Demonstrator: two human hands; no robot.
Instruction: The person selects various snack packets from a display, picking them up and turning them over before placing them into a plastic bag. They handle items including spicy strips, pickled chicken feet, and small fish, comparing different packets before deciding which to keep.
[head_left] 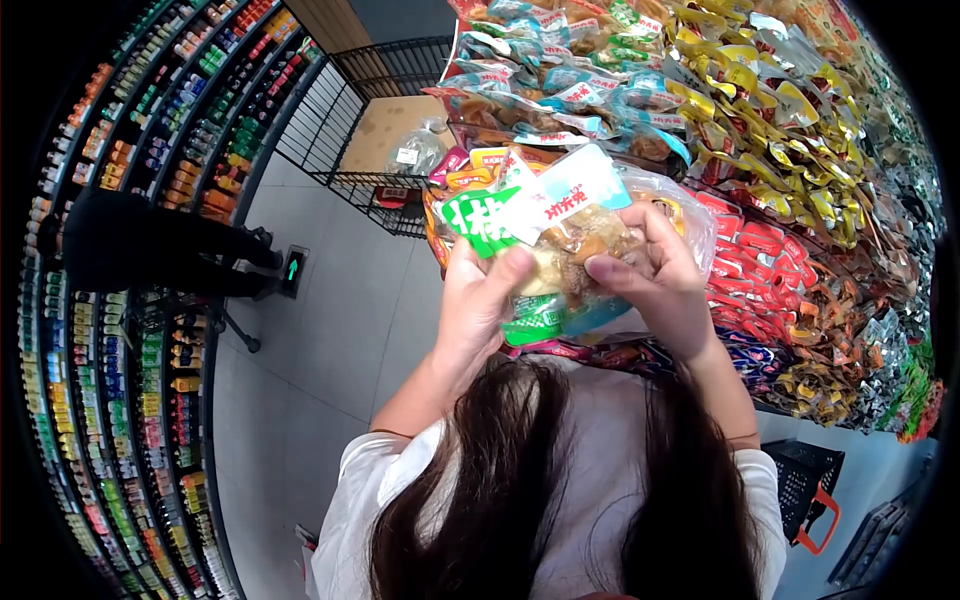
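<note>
Two snack packets are held up in front of my chest. My left hand (482, 295) grips a green and white packet (480, 222) from the left, thumb pressed on its clear front. From the right, my right hand (655, 270) pinches a blue and white packet (575, 190) with brown food showing through its clear window. The two packets overlap, and their lower parts lie close together between my thumbs. Behind them are orange packets (472, 177) and a clear plastic bag (700, 225) at the edge of the display.
Packaged snacks (780, 120) fill the display ahead and right. A wire cart (320, 120) holds a cardboard box (385, 130). At left, a person in dark clothes (150, 245) stands by bottle shelves (130, 400). A black basket (800, 480) is low at right.
</note>
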